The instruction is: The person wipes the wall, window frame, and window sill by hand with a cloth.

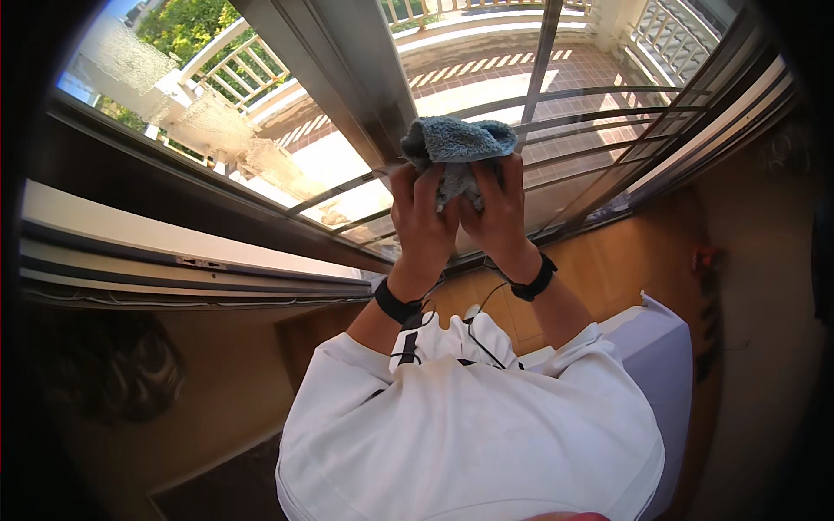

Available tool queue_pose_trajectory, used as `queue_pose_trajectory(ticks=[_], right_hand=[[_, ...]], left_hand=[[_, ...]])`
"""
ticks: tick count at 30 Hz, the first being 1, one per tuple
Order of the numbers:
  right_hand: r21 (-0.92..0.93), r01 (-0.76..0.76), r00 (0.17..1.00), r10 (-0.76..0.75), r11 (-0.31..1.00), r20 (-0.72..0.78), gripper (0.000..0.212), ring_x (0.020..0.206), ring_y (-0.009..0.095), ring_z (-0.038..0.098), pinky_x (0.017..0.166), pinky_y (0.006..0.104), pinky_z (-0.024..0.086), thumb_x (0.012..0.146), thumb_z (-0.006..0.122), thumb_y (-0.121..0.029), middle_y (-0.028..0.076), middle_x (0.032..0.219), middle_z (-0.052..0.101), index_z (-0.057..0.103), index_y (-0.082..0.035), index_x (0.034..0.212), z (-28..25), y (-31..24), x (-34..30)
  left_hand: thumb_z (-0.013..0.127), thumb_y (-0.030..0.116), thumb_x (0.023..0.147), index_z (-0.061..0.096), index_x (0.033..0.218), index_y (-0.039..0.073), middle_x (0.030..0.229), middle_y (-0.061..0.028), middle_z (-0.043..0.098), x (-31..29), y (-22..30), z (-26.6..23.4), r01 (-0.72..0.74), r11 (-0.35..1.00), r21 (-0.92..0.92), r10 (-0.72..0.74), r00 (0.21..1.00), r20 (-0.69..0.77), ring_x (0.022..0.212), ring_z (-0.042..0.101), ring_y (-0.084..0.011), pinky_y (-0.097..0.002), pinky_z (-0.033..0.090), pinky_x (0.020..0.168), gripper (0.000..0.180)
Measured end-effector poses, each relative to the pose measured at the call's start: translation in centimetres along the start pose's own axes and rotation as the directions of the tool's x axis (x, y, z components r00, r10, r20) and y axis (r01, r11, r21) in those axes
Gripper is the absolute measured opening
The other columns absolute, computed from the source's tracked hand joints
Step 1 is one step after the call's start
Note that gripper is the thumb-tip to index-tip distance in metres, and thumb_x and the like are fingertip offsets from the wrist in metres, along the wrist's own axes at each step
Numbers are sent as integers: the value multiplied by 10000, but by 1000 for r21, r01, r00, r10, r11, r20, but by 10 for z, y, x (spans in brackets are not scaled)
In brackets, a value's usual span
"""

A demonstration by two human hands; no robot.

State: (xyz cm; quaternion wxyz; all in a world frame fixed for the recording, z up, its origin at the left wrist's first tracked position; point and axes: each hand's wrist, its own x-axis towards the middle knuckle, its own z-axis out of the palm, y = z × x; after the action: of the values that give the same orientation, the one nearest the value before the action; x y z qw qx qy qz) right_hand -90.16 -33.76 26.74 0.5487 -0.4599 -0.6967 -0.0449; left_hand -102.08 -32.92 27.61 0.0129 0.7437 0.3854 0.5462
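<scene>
Head view, looking down past a white-shirted torso (469, 425) toward a sliding glass window (347, 165).

Cloth position: a grey-blue cloth (458, 143) sits at the top of both raised hands, bunched above the fingertips and hanging partly down between the palms. The left hand (423, 217) grips its left side, fingers curled up onto the fabric; the right hand (499, 213) grips its right side the same way. Both hands are clamped on the cloth, the two hands nearly touching each other at the thumbs' side. The cloth is held up in front of the window glass, near the dark vertical frame bar (343, 78); whether it touches the glass cannot be told.

Cloth appearance: thick, fluffy pile, like microfibre or terry; crumpled into a rounded wad, with a paler fold showing lower between the hands.

Each wrist carries a black band (397, 306).

Surroundings: beyond the glass, a sunlit tiled balcony (556, 78) with a pale balustrade (239, 65). Below the window, a wooden floor (608, 260). At lower right, a white box-like object (665, 347); its contents are not visible.
</scene>
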Motion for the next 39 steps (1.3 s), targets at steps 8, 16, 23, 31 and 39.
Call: queue_pose_trajectory(ticks=[8, 16, 23, 31, 39], right_hand=[[-117, -318, 948, 317, 941, -29, 444, 904, 438, 511, 691, 496, 465, 670, 658, -37, 210, 1022, 450, 495, -52, 1083, 32, 34, -93], [56, -267, 945, 250, 962, 212, 351, 797, 405, 531, 630, 481, 467, 704, 663, -93, 205, 931, 448, 526, -66, 1025, 80, -6, -116], [153, -103, 985, 79, 983, 151, 395, 836, 412, 529, 669, 472, 484, 709, 656, -106, 210, 948, 443, 546, -89, 1088, 62, -45, -35], [69, -33, 999, 31, 997, 31, 468, 956, 362, 514, 764, 455, 485, 690, 647, -52, 151, 1053, 494, 583, -87, 1153, 36, -62, 14], [-34, -119, 980, 123, 992, 158, 514, 957, 373, 507, 780, 469, 474, 659, 663, -9, 169, 1055, 496, 562, -91, 1157, 72, -65, -43]], left_hand=[[715, 28, 663, 518, 1033, 51, 1017, -171, 487, -65, -26, 28, 128, 991, 33, -131, 924, 360, 819, 588, -387, -438, 501, 633, 420], [719, 178, 662, 491, 951, 19, 919, -178, 518, -93, -52, -26, 294, 912, 286, -369, 893, 257, 720, 595, -400, -459, 501, 570, 400], [696, 136, 641, 488, 917, 27, 886, -144, 505, -29, -25, -62, 258, 941, 218, -267, 964, 12, 697, 585, -368, -418, 500, 559, 363], [677, 47, 647, 494, 1001, 32, 936, -131, 500, 9, -11, -65, 210, 978, -16, -211, 976, -55, 816, 564, -311, -375, 491, 691, 398], [715, 100, 652, 505, 995, 27, 918, -143, 514, -51, -58, -80, 273, 962, 29, -274, 946, 174, 723, 592, -345, -400, 499, 593, 408]])
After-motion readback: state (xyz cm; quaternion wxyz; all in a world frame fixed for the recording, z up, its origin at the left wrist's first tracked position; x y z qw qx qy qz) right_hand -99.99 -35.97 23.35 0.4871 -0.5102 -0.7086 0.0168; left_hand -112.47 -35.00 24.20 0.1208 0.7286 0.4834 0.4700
